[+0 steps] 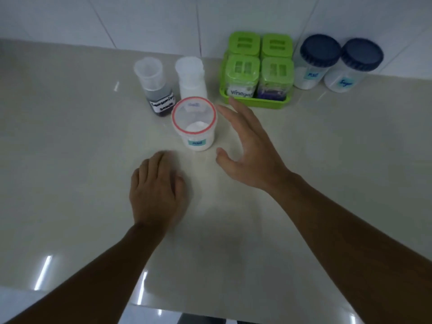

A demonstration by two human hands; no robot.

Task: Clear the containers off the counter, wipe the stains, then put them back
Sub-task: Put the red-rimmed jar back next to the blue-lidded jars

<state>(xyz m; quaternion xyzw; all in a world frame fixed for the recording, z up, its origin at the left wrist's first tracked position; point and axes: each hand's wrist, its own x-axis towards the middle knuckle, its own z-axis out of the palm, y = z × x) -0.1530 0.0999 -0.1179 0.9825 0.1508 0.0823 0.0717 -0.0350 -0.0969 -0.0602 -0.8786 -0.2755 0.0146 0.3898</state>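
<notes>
A person's right hand (245,150) spreads wide and empty just beside a red-rimmed tub (194,123) holding a little white powder, while the left hand (155,190), loosely curled and holding nothing, rests on the counter (70,160) nearer the body. A good lift would close on the tub's wall and keep it upright. Beyond the grip stand a dark sauce bottle (155,87), a white bottle (191,77), a green tray (257,101) of four green-lidded jars and two blue-capped jars (339,61) of white contents.

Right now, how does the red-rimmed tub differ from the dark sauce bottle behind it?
The red-rimmed tub is wide, holds white powder and has a red ring at its rim; the dark sauce bottle is narrower, holds dark liquid and has a clear cap. The tub's label is blue, the bottle's white with black lettering. Both stand upright on the counter, untouched.
</notes>
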